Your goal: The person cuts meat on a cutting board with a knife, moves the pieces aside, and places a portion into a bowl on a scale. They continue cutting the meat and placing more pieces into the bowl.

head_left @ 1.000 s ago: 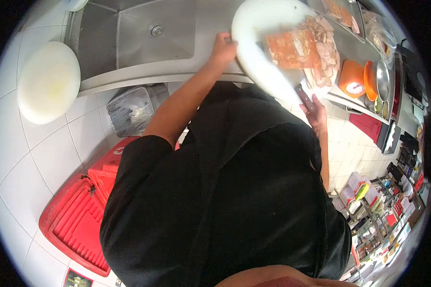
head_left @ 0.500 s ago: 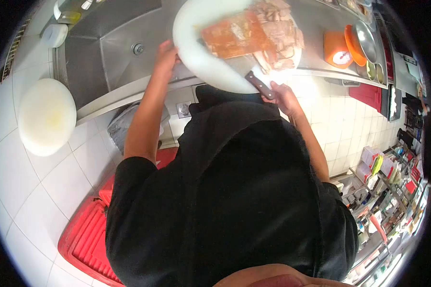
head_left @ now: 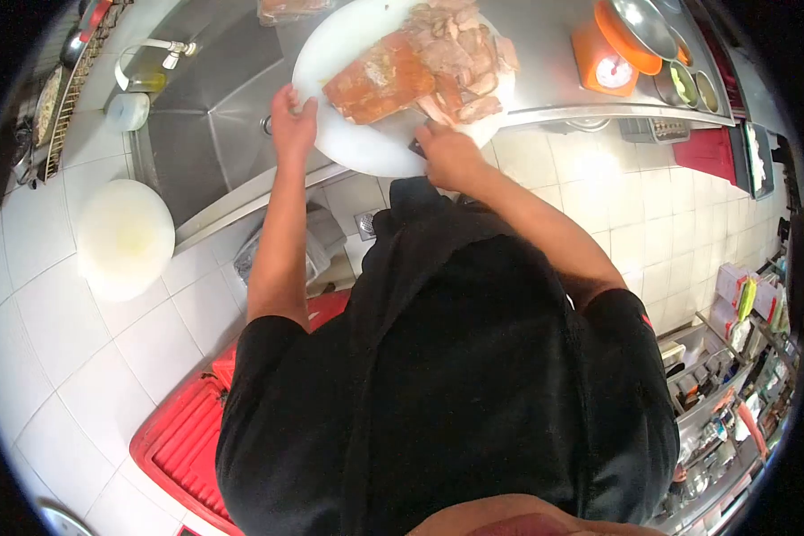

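Note:
On a round white cutting board (head_left: 366,154) lies a reddish-brown slab of meat (head_left: 380,79), with a heap of sliced meat (head_left: 460,54) to its right. My right hand (head_left: 449,157) is closed around the dark handle of a knife (head_left: 417,147) at the board's near edge. Its blade lies low by the slab and is mostly hidden by glare, meat and hand. My left hand (head_left: 293,129) is at the board's left edge, thumb and fingers apart, holding nothing; whether it touches the rim is hard to tell.
A steel sink (head_left: 188,161) is to the left, with a second white board (head_left: 127,239) against the tiles. An orange kitchen scale (head_left: 603,64) with bowls stands right, beside metal containers (head_left: 677,87). Wrapped food (head_left: 293,9) sits behind the board. A red bin (head_left: 183,447) stands below left.
My right hand has moved from loosely holding the handle's end to a full grip over it. My left thumb has spread from the fingers. The view has shifted, showing more faucet and wrapped food.

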